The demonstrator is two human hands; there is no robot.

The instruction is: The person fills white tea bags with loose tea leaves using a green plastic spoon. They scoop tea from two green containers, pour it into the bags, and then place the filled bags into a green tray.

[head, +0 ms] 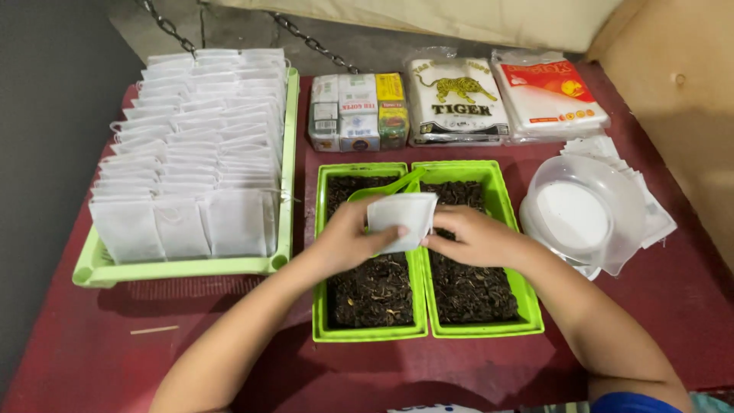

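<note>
The person is holding a small white paper filter bag (401,219) with both hands above two green rectangular plastic trays of dark loose tea leaves. The left hand (348,239) is gripping the bag's left side, its fingers pinched together on the paper. The right hand (468,235) is clamping the bag's right edge, thumb and fingers closed on it. The bag is hanging over the seam where the left tea tray (320,252) and the right tea tray (527,302) are touching side by side.

A light green plastic scoop (390,187) is lying in the left tea tray just behind the bag, its handle slanting toward the right tray. To the left, a large pale green plastic tray (183,268) is carrying rows of upright white filter bags (191,164). Behind the tea trays, boxed tea packets (358,112) and two plastic-wrapped white packs (505,99) are sitting on the dark red table (92,344). At the right, a clear round plastic container (585,214) is resting on loose white empty bags (650,206).
</note>
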